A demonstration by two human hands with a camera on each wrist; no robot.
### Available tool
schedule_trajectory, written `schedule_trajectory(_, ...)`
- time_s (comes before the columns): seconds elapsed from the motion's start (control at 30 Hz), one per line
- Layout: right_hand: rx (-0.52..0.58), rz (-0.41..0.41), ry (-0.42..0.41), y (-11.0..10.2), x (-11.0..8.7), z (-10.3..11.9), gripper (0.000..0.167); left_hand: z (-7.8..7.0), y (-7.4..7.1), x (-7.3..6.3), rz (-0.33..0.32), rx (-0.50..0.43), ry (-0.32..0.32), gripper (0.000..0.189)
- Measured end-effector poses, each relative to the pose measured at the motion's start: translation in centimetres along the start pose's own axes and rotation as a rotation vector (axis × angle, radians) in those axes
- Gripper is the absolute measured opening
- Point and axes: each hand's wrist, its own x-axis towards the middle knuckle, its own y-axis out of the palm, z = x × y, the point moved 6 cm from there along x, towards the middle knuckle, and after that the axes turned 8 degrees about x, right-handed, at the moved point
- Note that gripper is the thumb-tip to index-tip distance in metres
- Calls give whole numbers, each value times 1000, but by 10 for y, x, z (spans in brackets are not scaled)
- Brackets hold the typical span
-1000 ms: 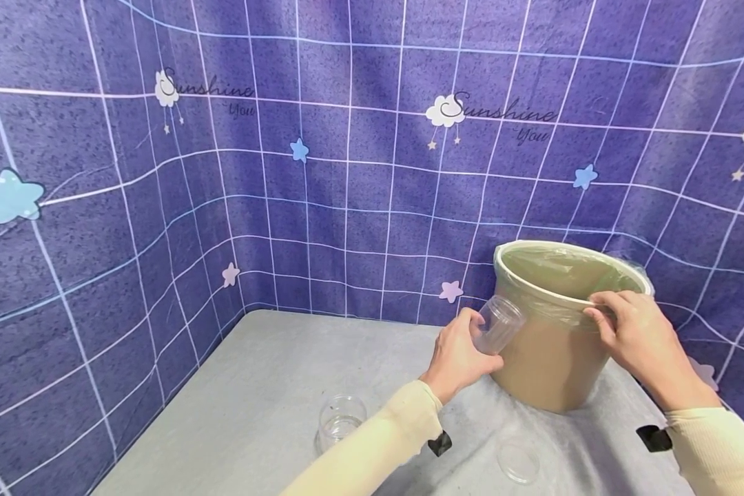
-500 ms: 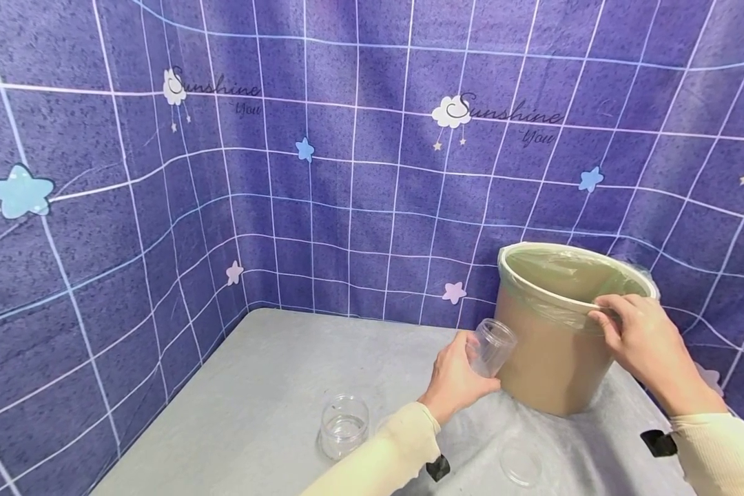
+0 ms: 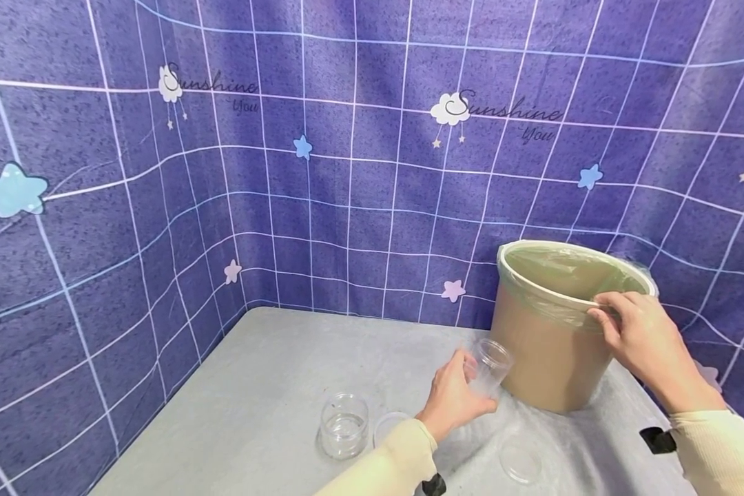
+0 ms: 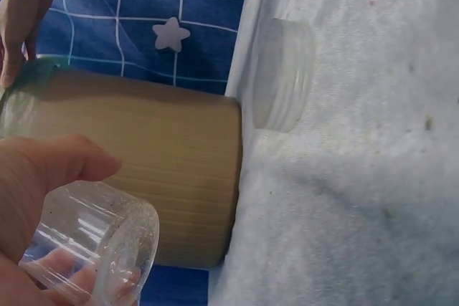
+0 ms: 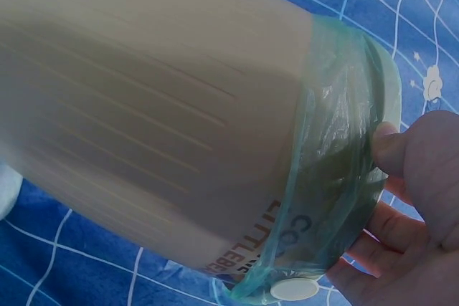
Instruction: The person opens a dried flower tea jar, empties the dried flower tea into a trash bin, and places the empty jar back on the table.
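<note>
In the head view my left hand (image 3: 452,396) grips a clear plastic jar (image 3: 492,365), tilted, just in front of a tan trash bin (image 3: 545,358). The left wrist view shows the thumb and fingers around the jar (image 4: 93,231), which looks see-through with nothing visible inside. My right hand (image 3: 647,337) pinches the bin's rim, thumb outside, over a thin green liner bag (image 5: 333,141). A second clear jar (image 3: 344,427) stands upright on the table, left of my left forearm.
A clear round lid (image 3: 521,458) lies on the grey cloth-covered table (image 3: 273,386) in front of the bin. Another clear round piece (image 3: 389,424) is partly hidden by my left sleeve. A purple grid-patterned curtain (image 3: 372,179) hangs behind and at the sides.
My left hand has lowered the jar from beside the bin's upper wall toward the table. More of the round piece by the left sleeve shows. The right hand stays on the rim.
</note>
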Motion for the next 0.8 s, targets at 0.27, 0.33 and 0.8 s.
schedule_trajectory(0.27,-10,-10,-6,0,0,0,25,9,10,-10,48,-13,-40,63)
schedule_trajectory(0.33,-12,-9,-5,-1,0,0,25,10,12,-13,54,-15,-45,63)
schedule_trajectory(0.8,-7,-27,-35,-2,-1,0,26,23,24,-23,65,-42,-28,64)
